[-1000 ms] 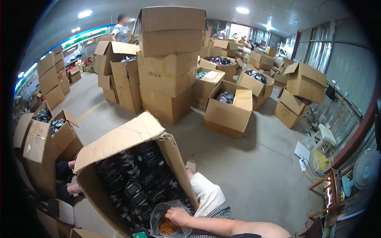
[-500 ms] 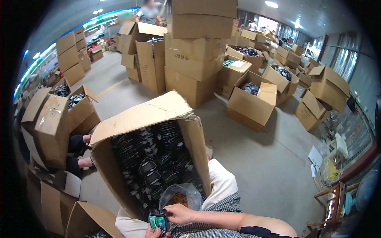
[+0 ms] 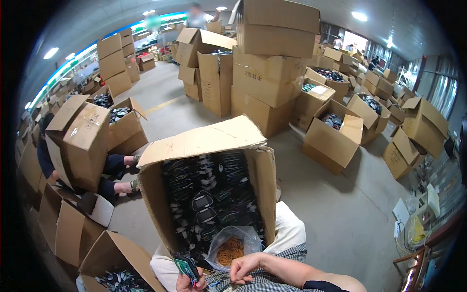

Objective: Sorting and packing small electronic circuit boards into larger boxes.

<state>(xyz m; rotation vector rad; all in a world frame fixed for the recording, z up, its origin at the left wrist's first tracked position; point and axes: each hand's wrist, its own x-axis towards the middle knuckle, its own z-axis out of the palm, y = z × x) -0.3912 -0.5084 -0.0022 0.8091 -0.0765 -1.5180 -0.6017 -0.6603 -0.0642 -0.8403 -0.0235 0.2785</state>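
In my left hand [image 3: 191, 282], low in the picture, is a small black device with a green circuit board [image 3: 186, 265] and thin wires, held tilted. To its right, over my lap, my right hand [image 3: 245, 267] is closed with curled fingers, apart from the device. Whatever those fingers pinch, if anything, is hidden. Just beyond it a clear plastic bag of orange rubber bands [image 3: 230, 251] rests at the near end of a large open carton [image 3: 266, 187]. Packed rows of black devices [image 3: 209, 180] with wires and white plugs fill that carton; two grey-framed pieces [image 3: 203, 200] lie on top.
An open carton of wired parts [image 3: 124, 281] stands at the lower left. Another person's feet [image 3: 127, 187] show beside cartons on the left. Stacked cartons [image 3: 267, 73] rise ahead, with open filled ones [image 3: 333, 138] to the right. A power strip [image 3: 397, 229] lies far right.
My right hand has come away from the device, rightward. The device has tilted in my left hand. The whole view has swung left, so the surroundings appear farther right.
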